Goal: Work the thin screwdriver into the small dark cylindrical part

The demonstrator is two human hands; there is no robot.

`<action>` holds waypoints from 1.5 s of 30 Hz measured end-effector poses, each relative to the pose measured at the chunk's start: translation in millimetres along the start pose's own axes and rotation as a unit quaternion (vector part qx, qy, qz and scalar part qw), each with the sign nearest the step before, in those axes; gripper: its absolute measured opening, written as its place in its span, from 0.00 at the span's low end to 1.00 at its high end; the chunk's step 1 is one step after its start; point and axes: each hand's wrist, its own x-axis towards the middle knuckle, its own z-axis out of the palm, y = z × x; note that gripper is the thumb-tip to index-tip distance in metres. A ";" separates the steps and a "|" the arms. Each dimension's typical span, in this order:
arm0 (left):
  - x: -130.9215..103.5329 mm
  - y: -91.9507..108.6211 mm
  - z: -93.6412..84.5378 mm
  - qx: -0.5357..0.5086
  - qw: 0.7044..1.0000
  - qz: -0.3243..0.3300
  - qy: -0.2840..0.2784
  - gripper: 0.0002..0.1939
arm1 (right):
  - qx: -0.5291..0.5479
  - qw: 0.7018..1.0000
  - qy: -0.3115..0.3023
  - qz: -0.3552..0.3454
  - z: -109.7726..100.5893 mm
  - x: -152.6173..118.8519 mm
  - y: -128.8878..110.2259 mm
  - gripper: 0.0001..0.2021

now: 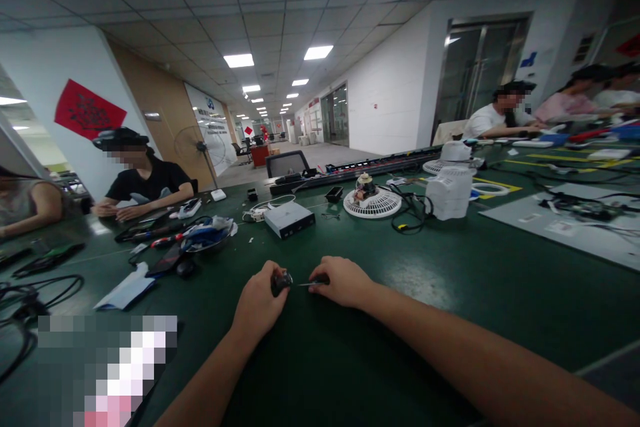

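Observation:
Over the green tabletop, my left hand grips a small dark rounded part with a shiny edge; its exact kind is unclear. My right hand is closed around a thin screwdriver, its metal shaft directed left toward the dark part. A narrow gap shows between the shaft's tip and that part. Beyond my hands lies a silver optical disc drive. Farther right sits a round white vented fan piece with a motor assembly on it.
A white plastic housing stands back right beside black cables. At left are a blue-white cloth, a black mouse and tools. A grey board lies at right. Other people sit at the table's far left and far right.

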 end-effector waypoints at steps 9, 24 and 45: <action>-2.8 10.7 -1.1 -0.070 0.996 0.034 -0.040 0.09 | 0.135 0.987 0.043 -0.074 0.8 0.9 -0.5 0.10; -10.8 16.3 0.4 -0.147 0.981 0.123 -0.029 0.10 | 0.320 0.946 -0.039 0.033 4.7 3.4 1.5 0.09; -19.9 66.6 -41.2 0.142 0.971 0.191 -0.014 0.05 | 0.362 0.930 -0.011 0.062 13.1 3.6 -2.1 0.15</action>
